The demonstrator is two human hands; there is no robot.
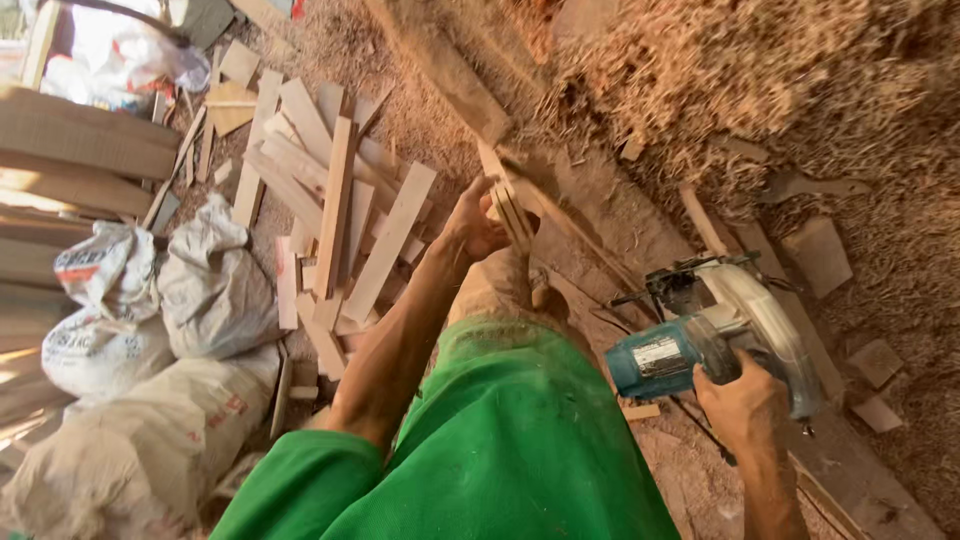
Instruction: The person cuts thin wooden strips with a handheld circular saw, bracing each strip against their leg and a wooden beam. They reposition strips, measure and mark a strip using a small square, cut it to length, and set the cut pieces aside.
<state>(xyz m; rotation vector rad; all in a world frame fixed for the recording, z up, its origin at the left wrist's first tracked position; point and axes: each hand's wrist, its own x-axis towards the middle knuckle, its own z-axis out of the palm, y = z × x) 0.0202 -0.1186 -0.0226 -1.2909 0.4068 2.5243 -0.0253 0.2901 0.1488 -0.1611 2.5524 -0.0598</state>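
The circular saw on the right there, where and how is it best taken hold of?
Grip the circular saw by its rear handle, coming from behind and above, as the right hand does now. The teal motor body juts to the left and the pale blade guard curves along the far side, so only the handle end seems safely free.

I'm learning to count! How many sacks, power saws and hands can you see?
Stuffed grey and white woven sacks: 4
Teal handheld circular saw: 1
Bare hands: 2, left hand, right hand
Total: 7
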